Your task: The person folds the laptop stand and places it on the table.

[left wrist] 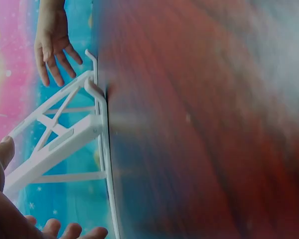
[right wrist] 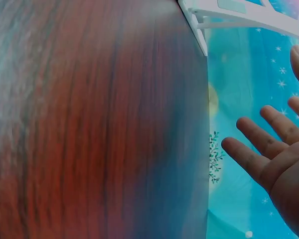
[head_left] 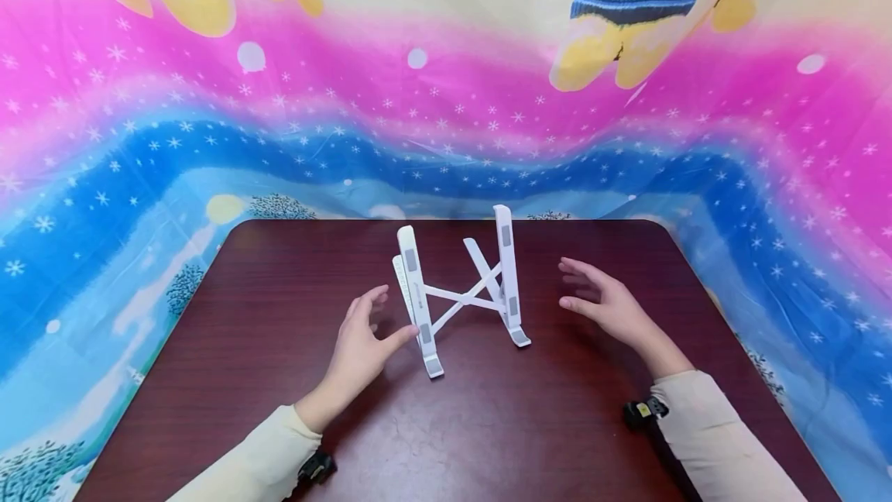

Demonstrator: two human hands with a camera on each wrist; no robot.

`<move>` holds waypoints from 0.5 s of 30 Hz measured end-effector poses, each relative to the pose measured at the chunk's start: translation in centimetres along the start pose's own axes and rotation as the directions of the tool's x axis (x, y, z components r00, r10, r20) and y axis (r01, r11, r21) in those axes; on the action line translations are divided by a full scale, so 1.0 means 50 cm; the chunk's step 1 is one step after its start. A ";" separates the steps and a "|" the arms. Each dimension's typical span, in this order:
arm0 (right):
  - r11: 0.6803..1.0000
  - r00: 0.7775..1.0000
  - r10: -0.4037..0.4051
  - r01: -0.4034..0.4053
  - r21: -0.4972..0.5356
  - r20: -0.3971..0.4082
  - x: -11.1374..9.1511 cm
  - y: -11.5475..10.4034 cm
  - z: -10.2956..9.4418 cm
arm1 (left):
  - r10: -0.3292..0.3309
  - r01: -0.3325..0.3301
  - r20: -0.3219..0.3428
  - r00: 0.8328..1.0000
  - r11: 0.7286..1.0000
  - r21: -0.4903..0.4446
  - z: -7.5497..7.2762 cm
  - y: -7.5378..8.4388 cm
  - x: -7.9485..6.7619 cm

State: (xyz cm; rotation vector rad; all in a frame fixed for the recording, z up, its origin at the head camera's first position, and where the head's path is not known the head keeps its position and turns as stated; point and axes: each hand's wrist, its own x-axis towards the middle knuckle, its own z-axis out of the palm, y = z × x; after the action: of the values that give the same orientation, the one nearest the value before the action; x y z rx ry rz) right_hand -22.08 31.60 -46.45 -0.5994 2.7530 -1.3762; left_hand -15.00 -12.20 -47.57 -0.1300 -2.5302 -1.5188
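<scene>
A white folding laptop stand [head_left: 465,299] stands unfolded on the table, with crossed bars between its two sloping arms and grey pads along them. My left hand [head_left: 358,343] is at its left side, fingers spread; the thumb overlaps the left arm in the head view, and I cannot tell whether it touches. Off to the right, apart from the stand, my right hand [head_left: 613,312] hovers with fingers extended and nothing in it. The left wrist view shows the stand [left wrist: 65,139] between both hands. Only part of the stand [right wrist: 259,19] shows in the right wrist view.
The dark reddish-brown table [head_left: 557,424] has rounded far corners. Behind and beside it hangs a colourful cloth [head_left: 446,122] with snowflakes and cartoon figures. A small black camera is worn at each wrist, below the pale sleeves [head_left: 718,432].
</scene>
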 end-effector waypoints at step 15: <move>0.989 0.998 0.034 -0.041 0.144 0.050 0.014 -0.013 0.031 | -0.086 0.084 -0.010 0.996 0.984 -0.160 0.030 0.010 -0.003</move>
State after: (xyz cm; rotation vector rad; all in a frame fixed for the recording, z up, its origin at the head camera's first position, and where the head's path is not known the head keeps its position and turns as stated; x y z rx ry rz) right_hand -22.26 29.83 -46.76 -0.5626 2.5857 -1.5160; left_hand -14.94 -10.62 -47.86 -0.0310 -2.4275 -1.7468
